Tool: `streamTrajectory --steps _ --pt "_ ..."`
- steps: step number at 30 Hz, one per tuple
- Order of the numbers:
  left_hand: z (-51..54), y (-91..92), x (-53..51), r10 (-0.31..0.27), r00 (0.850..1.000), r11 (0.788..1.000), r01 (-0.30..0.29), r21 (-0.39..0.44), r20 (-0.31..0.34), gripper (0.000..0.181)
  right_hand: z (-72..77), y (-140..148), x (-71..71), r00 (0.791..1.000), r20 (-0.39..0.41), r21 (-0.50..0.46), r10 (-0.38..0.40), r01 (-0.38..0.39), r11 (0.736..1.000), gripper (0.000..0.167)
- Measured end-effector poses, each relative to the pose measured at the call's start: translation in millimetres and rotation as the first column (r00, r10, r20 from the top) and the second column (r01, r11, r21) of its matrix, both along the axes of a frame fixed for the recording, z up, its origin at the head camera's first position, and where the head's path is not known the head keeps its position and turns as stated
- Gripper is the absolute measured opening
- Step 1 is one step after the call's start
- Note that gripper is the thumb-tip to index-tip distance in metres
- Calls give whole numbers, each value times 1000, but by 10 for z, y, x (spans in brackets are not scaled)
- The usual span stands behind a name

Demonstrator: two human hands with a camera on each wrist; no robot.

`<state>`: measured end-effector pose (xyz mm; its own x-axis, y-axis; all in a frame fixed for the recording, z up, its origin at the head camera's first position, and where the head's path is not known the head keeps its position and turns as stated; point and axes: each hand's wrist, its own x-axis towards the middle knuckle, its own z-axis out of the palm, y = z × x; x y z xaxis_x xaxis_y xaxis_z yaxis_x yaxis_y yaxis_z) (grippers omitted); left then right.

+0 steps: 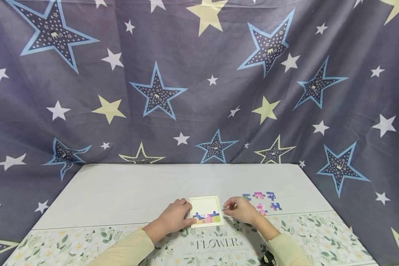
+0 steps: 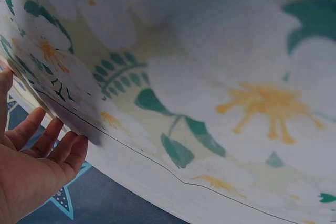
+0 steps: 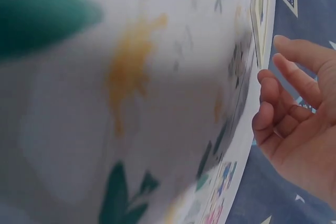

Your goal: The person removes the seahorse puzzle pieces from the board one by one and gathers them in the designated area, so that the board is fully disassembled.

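The left hand is set against the left side of a small cream puzzle frame, thumb laid over the lower left corner and kept well apart from the fingers, which are relaxed and loosely bent, so the thing is pressed on rather than clamped. The frame itself is placed flat on the table cover, pretty much between both hands, with its lower part filled by a row of joined pieces in blue, pink, yellow and green, and its upper part bare. The right hand is held just beside the frame's right edge, fingers loosely curled, thumb and forefinger apart, and nothing can be seen gripped in it. Past that hand, some loose pieces are laid out in two rough rows, mostly pink and blue; a few are partly hidden by the hand, so an exact count can't be given. Nearer the person, the cover is printed with flowers and leaves, plus "FLOWER" lettering. Behind it all, a dark star-patterned curtain is hung.
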<state>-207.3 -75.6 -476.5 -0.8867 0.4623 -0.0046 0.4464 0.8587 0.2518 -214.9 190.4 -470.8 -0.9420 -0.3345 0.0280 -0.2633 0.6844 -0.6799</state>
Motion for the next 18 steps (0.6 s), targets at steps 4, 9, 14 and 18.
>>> streamTrajectory --steps 4,9,14,18 --pt "2 -2 1 -3 1000 1000 3 0 -1 57 -14 -66 5 1000 11 9 27 -27 1000 14" --pt "10 -5 6 -3 1000 1000 3 0 -9 57 -21 -128 11 998 48 28 32 -34 999 18" --pt "14 -14 5 -11 1000 1000 11 10 -4 55 -22 -173 20 997 68 44 48 -51 998 22" --pt "9 -17 -5 -32 999 999 32 13 -1 55 -24 -186 27 996 73 60 54 -58 997 23"
